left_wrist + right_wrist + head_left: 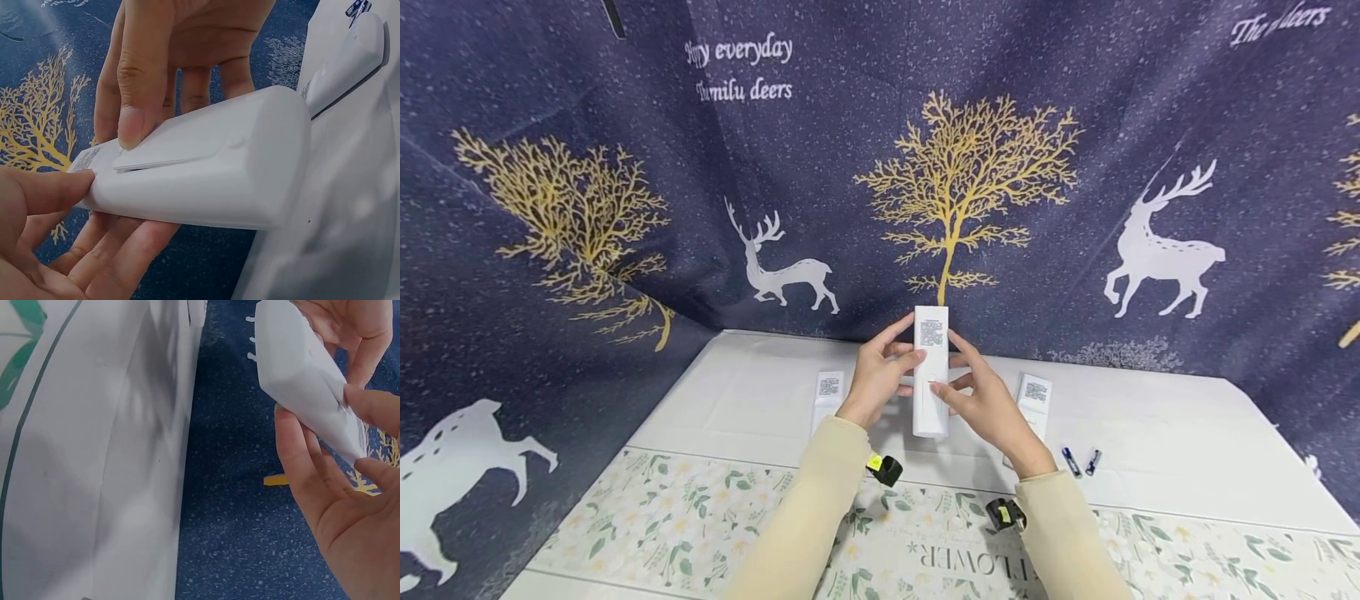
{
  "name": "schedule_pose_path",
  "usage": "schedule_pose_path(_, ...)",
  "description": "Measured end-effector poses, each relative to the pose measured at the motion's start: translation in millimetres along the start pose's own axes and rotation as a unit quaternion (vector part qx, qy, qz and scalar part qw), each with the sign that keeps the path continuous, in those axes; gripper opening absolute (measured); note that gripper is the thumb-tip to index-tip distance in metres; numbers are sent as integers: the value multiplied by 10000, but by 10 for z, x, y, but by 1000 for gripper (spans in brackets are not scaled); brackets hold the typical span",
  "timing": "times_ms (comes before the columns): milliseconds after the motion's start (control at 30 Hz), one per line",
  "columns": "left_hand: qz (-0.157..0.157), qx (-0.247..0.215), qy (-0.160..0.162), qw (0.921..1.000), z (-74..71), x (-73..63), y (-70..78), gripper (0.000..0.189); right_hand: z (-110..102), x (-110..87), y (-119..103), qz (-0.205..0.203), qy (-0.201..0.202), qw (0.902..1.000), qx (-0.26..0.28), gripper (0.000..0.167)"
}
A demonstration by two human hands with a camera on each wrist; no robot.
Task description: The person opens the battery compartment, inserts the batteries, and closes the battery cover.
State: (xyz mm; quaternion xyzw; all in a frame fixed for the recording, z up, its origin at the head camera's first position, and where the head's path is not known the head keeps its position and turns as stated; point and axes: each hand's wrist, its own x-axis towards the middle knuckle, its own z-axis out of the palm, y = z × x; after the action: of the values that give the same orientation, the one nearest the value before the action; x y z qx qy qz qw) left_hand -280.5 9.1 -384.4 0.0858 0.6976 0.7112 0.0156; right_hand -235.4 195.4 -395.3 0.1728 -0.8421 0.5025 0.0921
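Note:
A white remote control (931, 367) is held up above the table, its back with a printed label facing me. My left hand (880, 379) grips its left side, thumb on the back near the label and fingers behind. On the other side my right hand (988, 404) grips it, thumb pressing on the battery cover (187, 140). One edge of that cover stands slightly raised, with a thin dark gap under it in the left wrist view. In the right wrist view the remote's rounded end (284, 347) points up and left.
Another white remote (829, 392) lies on the left of the white table, and a third one (1035, 400) lies partly behind my right forearm. Two batteries (1081, 461) lie to the right. A floral cloth strip (715, 508) covers the near side; a dark blue curtain (880, 167) hangs behind.

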Motion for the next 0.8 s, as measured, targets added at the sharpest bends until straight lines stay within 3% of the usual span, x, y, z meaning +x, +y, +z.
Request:
schedule_pose_path(467,-157,64,-52,9998,2,-4,-5,63,7,6,30,50,-5,9999,-99,86)
schedule_pose_path(800,-267,145,-37,9995,9,41,-115,62,32,7,65,226,-47,9994,-260,85)
